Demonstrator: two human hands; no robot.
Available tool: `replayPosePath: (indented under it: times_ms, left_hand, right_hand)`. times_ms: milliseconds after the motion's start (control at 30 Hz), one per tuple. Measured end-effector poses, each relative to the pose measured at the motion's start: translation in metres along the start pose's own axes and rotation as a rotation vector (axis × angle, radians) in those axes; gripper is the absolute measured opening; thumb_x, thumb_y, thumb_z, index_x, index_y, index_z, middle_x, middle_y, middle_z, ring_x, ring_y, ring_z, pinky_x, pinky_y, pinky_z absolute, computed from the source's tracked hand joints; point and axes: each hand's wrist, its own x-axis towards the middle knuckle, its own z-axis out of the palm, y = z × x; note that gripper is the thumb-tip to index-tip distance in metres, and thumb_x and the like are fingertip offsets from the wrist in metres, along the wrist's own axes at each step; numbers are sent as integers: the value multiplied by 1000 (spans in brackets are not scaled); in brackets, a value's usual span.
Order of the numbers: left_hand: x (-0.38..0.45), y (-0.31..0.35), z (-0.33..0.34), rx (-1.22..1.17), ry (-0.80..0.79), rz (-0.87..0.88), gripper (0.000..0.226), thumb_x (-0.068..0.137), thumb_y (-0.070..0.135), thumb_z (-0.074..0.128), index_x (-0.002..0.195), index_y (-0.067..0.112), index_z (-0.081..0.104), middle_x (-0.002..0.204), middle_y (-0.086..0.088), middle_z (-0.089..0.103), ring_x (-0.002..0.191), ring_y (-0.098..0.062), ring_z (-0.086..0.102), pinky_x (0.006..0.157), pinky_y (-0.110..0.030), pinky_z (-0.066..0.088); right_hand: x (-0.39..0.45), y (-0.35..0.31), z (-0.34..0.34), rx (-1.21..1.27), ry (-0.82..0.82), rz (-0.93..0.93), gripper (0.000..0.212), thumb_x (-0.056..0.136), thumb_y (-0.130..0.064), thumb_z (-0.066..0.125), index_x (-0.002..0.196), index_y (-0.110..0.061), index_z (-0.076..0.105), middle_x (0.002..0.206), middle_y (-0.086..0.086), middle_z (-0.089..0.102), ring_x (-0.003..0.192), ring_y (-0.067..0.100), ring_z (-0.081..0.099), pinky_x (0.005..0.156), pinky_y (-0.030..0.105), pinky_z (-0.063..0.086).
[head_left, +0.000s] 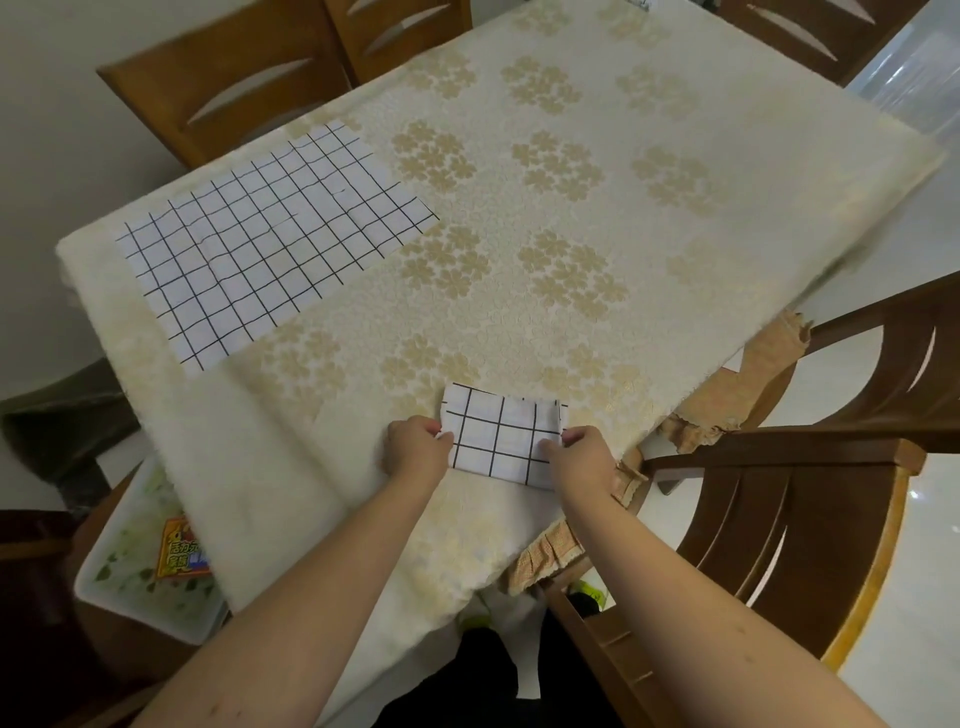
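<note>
The folded checked cloth (506, 439), white with a thin black grid, lies on the near part of the counter (519, 322), a little in from its front edge, already doubled into a small, slightly uneven rectangle. The left hand (415, 449) pinches its left edge with curled fingers, and the right hand (584, 457) pinches the right edge in the same way, so both hands are grasping the cloth, one at each side.

It looks light, thin and limp: it should crease easily but will likely sag or fall open if lifted by one corner. The opposite edges, through all layers at once, seem the best place to hold it. The cream tablecloth (649, 291) with gold flowers under it is textured and probably gives some grip.

A second checked cloth (265, 244) of the same pattern lies spread flat at the far left of the counter, well apart from the folded one.

Below the counter's near left corner sits a translucent plastic tub (140, 582) with a leaf print and an orange label (184, 553); what it holds cannot be made out. A wooden chair (810, 499) stands just beside the counter on the right.
</note>
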Motion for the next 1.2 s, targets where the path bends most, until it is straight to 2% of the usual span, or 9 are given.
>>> replayPosePath:
  times_ms: [100, 233, 333, 433, 533, 700, 833, 933, 1200]
  left_hand:
    - [-7, -3, -6, -101, -56, 73, 27, 90, 18, 65, 113, 6, 60, 109, -11, 64, 85, -20, 57, 77, -30, 49]
    - [-13, -8, -10, -213, -120, 19, 35, 87, 16, 69, 119, 8, 57, 111, -8, 63, 89, -19, 57, 78, -29, 47]
    - [-16, -11, -16, -349, -269, -71, 41, 87, 9, 68, 127, 3, 56, 114, -7, 63, 98, -23, 59, 84, -33, 50]
    - [-23, -8, -27, -444, -450, -162, 31, 91, 1, 61, 122, -4, 59, 114, -14, 66, 98, -25, 62, 81, -31, 49]
    - [-32, -5, -36, -510, -551, -190, 27, 92, -2, 57, 119, -4, 59, 114, -16, 65, 97, -25, 62, 83, -31, 48]
    - [-46, 8, -38, -517, -625, -52, 29, 95, 13, 58, 122, 4, 61, 111, -10, 70, 103, -24, 66, 92, -36, 52]
    - [-69, 37, -35, -540, -649, 55, 21, 95, 7, 56, 116, 7, 59, 107, -10, 69, 93, -21, 67, 71, -29, 54]
    - [-93, 67, -32, -481, -650, 177, 26, 91, 4, 60, 117, 10, 58, 104, -6, 70, 87, -18, 68, 68, -29, 55]
    - [-179, 143, 3, -368, -698, 403, 9, 96, 16, 56, 96, 14, 65, 92, -3, 71, 76, -12, 67, 58, -24, 55]
  right_hand:
    - [-6, 5, -2, 161, -46, -16, 23, 81, -20, 68, 97, -18, 51, 80, -5, 54, 76, 20, 55, 72, 40, 49]
    - [-14, 7, -10, 296, -95, 5, 31, 84, -18, 70, 107, -15, 50, 94, -1, 56, 85, 21, 57, 74, 35, 50]
    - [-20, 12, -17, 317, -162, -10, 8, 87, -16, 65, 92, -10, 63, 87, 3, 64, 85, 25, 61, 74, 38, 50]
    - [-30, 14, -27, 424, -207, -13, 15, 90, -14, 62, 75, -14, 63, 83, 9, 65, 76, 25, 59, 68, 35, 46]
    - [-40, 17, -42, 463, -225, -37, 10, 92, -16, 61, 82, -15, 62, 91, 12, 68, 76, 24, 62, 71, 37, 50]
    - [-54, 31, -71, 513, -239, -23, 22, 91, -21, 64, 109, -8, 63, 104, 14, 69, 92, 31, 68, 83, 49, 57]
    - [-69, 45, -108, 565, -214, -58, 15, 91, -19, 63, 103, -10, 66, 103, 14, 71, 94, 30, 68, 85, 50, 56]
    - [-82, 57, -144, 631, -179, -76, 17, 90, -18, 65, 106, -10, 66, 102, 12, 72, 94, 30, 69, 86, 51, 55]
    - [-113, 123, -248, 744, -28, -95, 16, 91, -22, 63, 102, -10, 68, 97, 7, 73, 87, 24, 71, 64, 32, 58]
